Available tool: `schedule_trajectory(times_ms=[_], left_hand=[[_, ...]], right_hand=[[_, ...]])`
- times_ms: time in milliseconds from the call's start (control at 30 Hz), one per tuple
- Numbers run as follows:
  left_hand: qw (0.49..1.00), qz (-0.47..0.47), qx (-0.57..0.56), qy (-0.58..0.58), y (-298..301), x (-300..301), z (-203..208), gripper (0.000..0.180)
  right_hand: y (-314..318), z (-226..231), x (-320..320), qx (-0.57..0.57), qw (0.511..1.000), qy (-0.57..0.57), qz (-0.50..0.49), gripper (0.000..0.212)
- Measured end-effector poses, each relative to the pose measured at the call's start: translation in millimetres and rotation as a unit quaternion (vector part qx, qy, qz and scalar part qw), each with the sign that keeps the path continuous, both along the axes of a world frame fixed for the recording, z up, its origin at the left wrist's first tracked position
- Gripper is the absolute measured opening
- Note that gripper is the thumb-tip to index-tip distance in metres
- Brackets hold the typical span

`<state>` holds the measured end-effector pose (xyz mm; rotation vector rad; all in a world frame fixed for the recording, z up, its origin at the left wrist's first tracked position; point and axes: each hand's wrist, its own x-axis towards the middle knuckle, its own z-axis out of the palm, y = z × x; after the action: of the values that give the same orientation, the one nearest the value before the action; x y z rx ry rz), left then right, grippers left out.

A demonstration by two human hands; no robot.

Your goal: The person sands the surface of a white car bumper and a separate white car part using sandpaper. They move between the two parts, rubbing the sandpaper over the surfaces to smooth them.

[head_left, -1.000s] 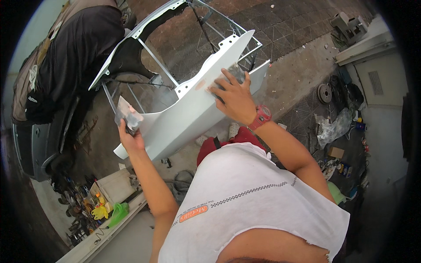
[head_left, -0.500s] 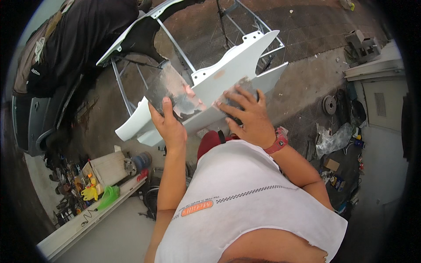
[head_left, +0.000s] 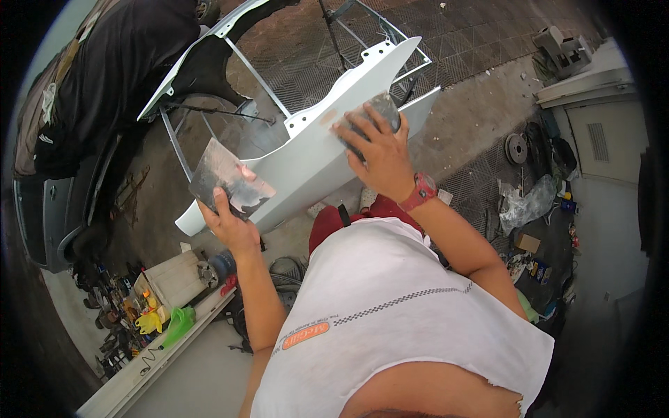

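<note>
A white car fender (head_left: 306, 155) lies across a metal stand in front of me, with a small beige-pink patch (head_left: 329, 118) on its surface. My left hand (head_left: 235, 228) grips a flat, roughly square dark plate (head_left: 217, 166) by its near edge, thumb on top. Pinkish and grey smears cover much of that plate, which is above the fender's left part. My right hand (head_left: 389, 161) is closed on a thin dark grey rectangular piece (head_left: 383, 106), fingers spread over its top. That piece is over the fender beside the patch; whether it touches the surface is hard to tell.
The grey metal stand (head_left: 258, 75) has thin bars under the fender. At upper left is a car under a dark cover (head_left: 125, 63). Tools and a green bag (head_left: 180, 326) are at lower left. A brake disc (head_left: 516, 148) and clear plastic (head_left: 526, 205) lie at right.
My left hand has moved left with the plate, away from my right hand. My right hand has moved up and slightly left with the grey piece. The view has shifted slightly.
</note>
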<state>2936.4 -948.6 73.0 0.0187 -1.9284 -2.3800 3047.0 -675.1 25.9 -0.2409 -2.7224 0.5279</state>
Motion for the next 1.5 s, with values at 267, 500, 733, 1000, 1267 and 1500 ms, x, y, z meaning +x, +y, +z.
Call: schedule_trajectory(times_ms=[267,500,733,1000,1267,1500], left_hand=[[0.998,0.009,0.0,-0.069,-17.9,12.0,-15.0,0.042],[0.997,0.013,0.021,-0.077,-14.1,8.2,-16.1,0.041],[0.996,0.022,0.028,-0.088,-13.7,6.9,-14.1,0.042],[0.995,0.025,0.04,-0.09,-11.9,7.9,-13.5,0.046],[0.995,0.006,0.044,-0.088,-10.7,9.4,-14.1,0.041],[0.995,-0.003,0.035,-0.09,-5.4,11.9,-13.0,0.043]], right_hand=[[2.0,-33.8,-24.8,0.039,0.999,0.015,0.025,0.048],[6.1,-29.4,-22.3,0.043,0.998,0.009,0.035,0.044],[5.2,-26.4,-25.5,0.046,0.998,0.018,0.039,0.046],[11.0,-38.5,-26.6,0.028,0.998,0.054,0.033,0.045],[12.8,-34.5,-21.5,0.022,0.999,0.036,0.028,0.045],[7.0,-29.6,-25.1,0.039,0.999,0.007,0.034,0.046]])
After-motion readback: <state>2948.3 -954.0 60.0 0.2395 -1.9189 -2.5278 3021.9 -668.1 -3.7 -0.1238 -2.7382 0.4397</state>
